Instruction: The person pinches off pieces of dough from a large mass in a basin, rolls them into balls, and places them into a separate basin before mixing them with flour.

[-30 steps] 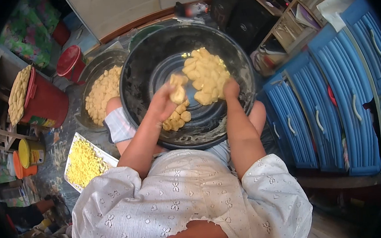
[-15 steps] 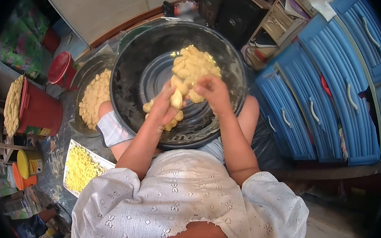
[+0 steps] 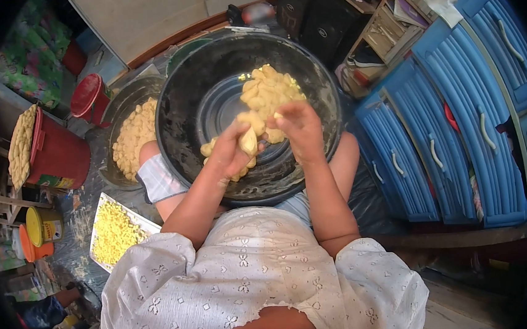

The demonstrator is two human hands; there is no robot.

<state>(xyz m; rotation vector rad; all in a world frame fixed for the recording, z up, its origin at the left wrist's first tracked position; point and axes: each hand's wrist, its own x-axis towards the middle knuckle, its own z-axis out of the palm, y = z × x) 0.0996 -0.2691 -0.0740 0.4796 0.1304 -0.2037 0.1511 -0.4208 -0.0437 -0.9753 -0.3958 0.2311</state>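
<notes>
A large black basin (image 3: 176, 119) rests between the person's knees. Over it, my left hand (image 3: 233, 151) is closed around a lump of soft yellow dough (image 3: 248, 142), which lies opened across the palm and fingers. My right hand (image 3: 301, 127) is just to its right, thumb and fingertips pinched together on a small yellow piece (image 3: 277, 116). Beyond the right hand, a pile of dough lumps (image 3: 268, 91) sits in the basin, with small yellow cubes at its far edge. More dough lumps lie under and beside my left hand, which partly hides them.
To the left stand a white tray (image 3: 153, 227) of yellow cubes, a metal basin (image 3: 111, 134) of dough lumps, a red bucket (image 3: 64, 149) and a smaller red pail (image 3: 90, 99). Blue drawers (image 3: 411, 153) line the right side. Black speakers (image 3: 321, 27) stand at the back.
My right hand has shifted slightly, and a small yellow piece now shows at its fingertips. My left hand keeps hold of the dough. The whole view has moved a little.
</notes>
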